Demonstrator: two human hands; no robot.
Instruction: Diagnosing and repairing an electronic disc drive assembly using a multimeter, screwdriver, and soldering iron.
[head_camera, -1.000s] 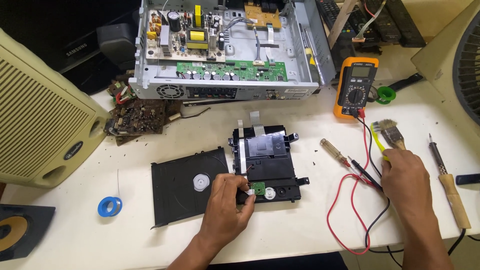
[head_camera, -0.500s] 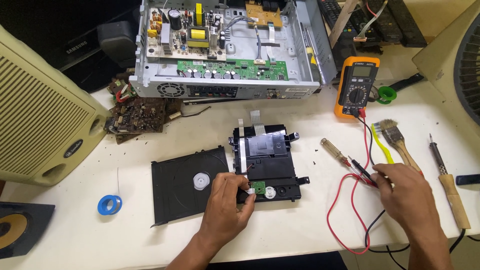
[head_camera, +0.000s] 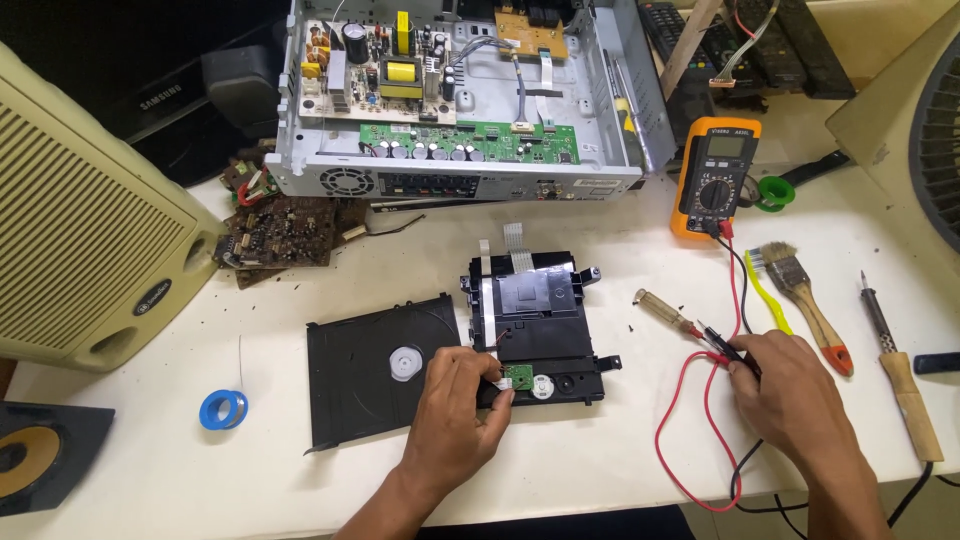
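A black disc drive mechanism (head_camera: 535, 320) lies on the white table (head_camera: 600, 470), with its black tray (head_camera: 375, 365) pulled out to the left. My left hand (head_camera: 462, 400) rests on the drive's front left corner, fingertips pinching at a small green circuit board (head_camera: 519, 377). My right hand (head_camera: 785, 385) lies to the right of the drive and grips the red and black multimeter probes (head_camera: 718, 340), whose tips point left. Their leads (head_camera: 735, 290) run up to the orange multimeter (head_camera: 714, 180).
An opened metal chassis with circuit boards (head_camera: 460, 100) stands at the back. A beige speaker (head_camera: 85, 210) is at left, a blue tape roll (head_camera: 222, 409) below it. A screwdriver (head_camera: 665, 311), brush (head_camera: 805, 300) and soldering iron (head_camera: 900, 365) lie at right.
My right hand has come down and to the left, away from the brush, and has taken hold of the probes. The left hand has stayed on the drive.
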